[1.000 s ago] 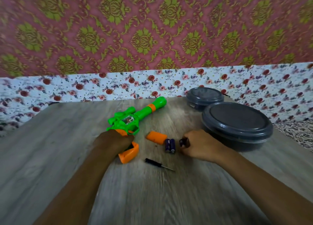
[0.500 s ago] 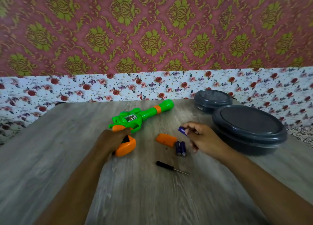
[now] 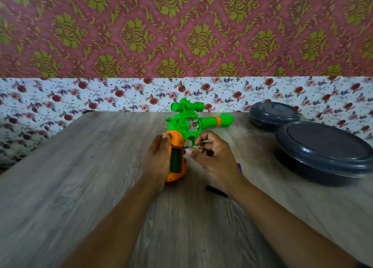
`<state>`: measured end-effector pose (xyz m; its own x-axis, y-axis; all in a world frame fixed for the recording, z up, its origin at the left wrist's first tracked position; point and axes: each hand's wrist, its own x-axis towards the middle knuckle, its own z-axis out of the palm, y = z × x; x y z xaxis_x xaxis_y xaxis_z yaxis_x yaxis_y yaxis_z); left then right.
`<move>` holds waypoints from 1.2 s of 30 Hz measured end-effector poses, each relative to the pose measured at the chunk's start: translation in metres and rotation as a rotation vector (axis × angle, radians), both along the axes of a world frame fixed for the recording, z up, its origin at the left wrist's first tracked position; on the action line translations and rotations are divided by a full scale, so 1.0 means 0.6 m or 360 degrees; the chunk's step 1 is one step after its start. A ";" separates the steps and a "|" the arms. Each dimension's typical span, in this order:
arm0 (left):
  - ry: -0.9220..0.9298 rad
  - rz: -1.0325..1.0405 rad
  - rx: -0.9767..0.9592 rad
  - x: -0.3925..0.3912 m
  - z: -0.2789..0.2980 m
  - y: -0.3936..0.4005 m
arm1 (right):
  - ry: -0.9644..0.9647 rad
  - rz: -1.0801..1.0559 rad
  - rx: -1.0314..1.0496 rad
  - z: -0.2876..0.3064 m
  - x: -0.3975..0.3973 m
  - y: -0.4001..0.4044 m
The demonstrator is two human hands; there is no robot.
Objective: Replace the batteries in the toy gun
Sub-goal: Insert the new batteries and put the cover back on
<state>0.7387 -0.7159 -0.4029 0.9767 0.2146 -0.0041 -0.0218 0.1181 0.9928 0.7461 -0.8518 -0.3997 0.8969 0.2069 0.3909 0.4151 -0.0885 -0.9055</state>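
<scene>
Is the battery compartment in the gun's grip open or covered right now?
Open: the battery compartment in the orange grip shows a bare green cavity, no cover.

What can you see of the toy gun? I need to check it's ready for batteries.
The toy gun looks like green plastic with an orange grip, an orange band near the muzzle and a scope on top. It is held upright, barrel pointing right. The left hand grips the grip, whose open compartment looks empty. The right hand pinches a battery beside it.

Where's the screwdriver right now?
In the head view, the screwdriver lies on the table, partly hidden by the right hand and wrist, right of the toy gun grip.
</scene>
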 end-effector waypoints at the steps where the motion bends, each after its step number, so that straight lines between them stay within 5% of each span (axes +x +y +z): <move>1: -0.0032 0.0010 0.0015 0.001 0.002 -0.005 | -0.0002 -0.0016 0.0056 -0.007 0.000 0.000; 8: -0.0024 0.0083 0.0041 -0.003 0.000 -0.014 | 0.0143 0.0004 0.0130 -0.018 -0.012 0.005; 23: -0.0117 0.0310 0.0233 0.019 -0.013 -0.015 | -0.0309 -0.0314 -0.0112 -0.034 -0.008 0.024; 31: -0.0160 0.0277 0.0202 0.023 -0.017 -0.011 | -0.0211 -0.0300 -0.0116 -0.036 -0.002 0.021; 36: -0.0172 0.0230 0.0175 0.020 -0.016 -0.010 | -0.0431 -0.0351 -0.0429 -0.036 -0.006 0.024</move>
<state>0.7510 -0.7218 -0.4128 0.9292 0.3457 0.1304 -0.1378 -0.0031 0.9905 0.7423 -0.8376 -0.4213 0.8035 0.1489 0.5764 0.5791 -0.4200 -0.6988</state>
